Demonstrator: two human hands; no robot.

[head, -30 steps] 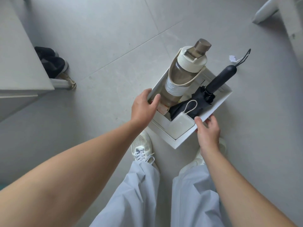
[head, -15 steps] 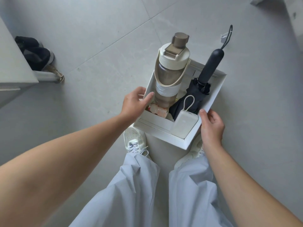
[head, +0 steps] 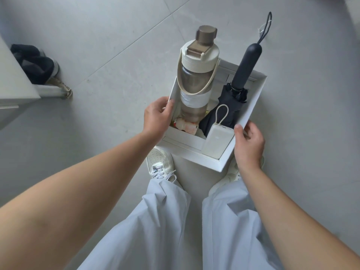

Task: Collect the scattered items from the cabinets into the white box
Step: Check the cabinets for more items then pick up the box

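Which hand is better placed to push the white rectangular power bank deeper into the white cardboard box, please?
Probably the right hand: its thumb grips the box rim beside the power bank; the left hand holds the opposite wall.

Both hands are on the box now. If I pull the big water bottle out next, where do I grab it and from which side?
Probably by the ribbed cream lid of the water bottle, coming down from above on its left. The lid stands well clear of the white box rim, while the umbrella crowds the bottle's right side.
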